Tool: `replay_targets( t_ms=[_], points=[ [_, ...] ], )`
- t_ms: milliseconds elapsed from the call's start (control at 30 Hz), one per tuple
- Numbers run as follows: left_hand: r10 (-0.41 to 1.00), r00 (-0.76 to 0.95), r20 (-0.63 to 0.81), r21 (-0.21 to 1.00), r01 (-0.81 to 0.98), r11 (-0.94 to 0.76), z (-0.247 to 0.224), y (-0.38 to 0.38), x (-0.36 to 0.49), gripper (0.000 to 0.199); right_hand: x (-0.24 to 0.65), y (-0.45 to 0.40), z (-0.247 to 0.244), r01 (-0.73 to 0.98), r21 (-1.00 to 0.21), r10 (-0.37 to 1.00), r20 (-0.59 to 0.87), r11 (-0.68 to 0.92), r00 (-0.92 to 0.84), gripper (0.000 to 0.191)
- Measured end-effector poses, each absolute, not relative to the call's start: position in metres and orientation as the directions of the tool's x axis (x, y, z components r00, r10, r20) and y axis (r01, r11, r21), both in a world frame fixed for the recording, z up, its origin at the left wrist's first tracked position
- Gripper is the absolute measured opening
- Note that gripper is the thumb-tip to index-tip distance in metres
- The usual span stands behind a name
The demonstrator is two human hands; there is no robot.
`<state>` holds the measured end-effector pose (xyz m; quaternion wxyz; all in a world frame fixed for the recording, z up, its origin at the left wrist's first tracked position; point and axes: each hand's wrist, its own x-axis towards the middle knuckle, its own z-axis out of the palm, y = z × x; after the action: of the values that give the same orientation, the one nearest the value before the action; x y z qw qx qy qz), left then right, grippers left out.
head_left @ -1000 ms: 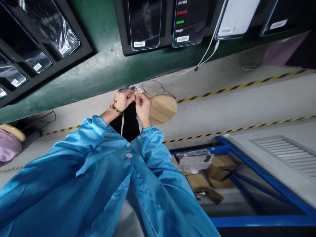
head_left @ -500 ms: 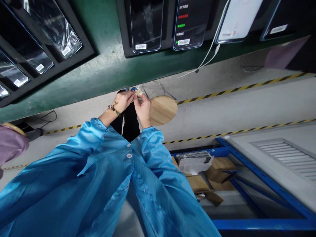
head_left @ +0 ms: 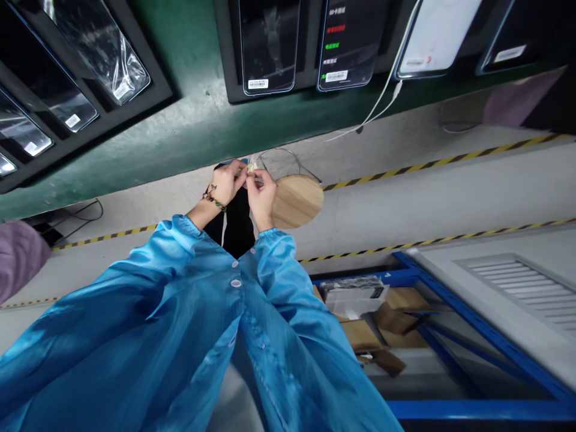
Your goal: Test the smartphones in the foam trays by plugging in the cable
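right now i see my left hand [head_left: 228,182] and my right hand [head_left: 262,193] pinching a small pale thing [head_left: 252,168] in their fingers, but i cannot tell what it is. it sits between my two hands, near the edge of the green table [head_left: 193,123] and the round wooden seat [head_left: 297,201]. black trays [head_left: 158,87] with phones [head_left: 269,51] lie on that table.

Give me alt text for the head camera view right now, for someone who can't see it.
A person's left hand and right hand pinch a small pale item just off the near edge of a green table. Phones lie in black trays on it; a round wooden stool stands to the right.
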<state>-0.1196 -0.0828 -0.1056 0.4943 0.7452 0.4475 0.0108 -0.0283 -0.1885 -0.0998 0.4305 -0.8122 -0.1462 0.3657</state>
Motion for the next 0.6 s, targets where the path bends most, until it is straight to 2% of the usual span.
replay_targets(
  t_ms=[133,267,433,600],
  points=[
    [0.792,0.418,-0.445,0.758,0.647,0.084,-0.107,-0.097,-0.117,0.016,-0.039,-0.179,-0.095,-0.185,-0.828,0.461,-0.464,-0.529,0.757,0.018],
    [0.835,0.257,-0.486,0.778,0.563,0.28,-0.113,-0.099,-0.114,0.024,-0.048,-0.173,-0.098,-0.437,-0.799,0.359,-0.585,-0.414,0.728,0.021],
    [0.789,0.258,-0.558,0.812,0.365,0.455,-0.125,-0.09,-0.111,0.026,-0.047,-0.171,-0.104,-0.682,-0.689,0.312,-0.722,-0.246,0.617,0.027],
    [0.765,0.254,-0.592,0.806,0.213,0.553,-0.136,-0.081,-0.112,0.027,-0.032,-0.164,-0.102,-0.786,-0.584,0.363,-0.79,-0.2,0.495,0.036]
  ],
)
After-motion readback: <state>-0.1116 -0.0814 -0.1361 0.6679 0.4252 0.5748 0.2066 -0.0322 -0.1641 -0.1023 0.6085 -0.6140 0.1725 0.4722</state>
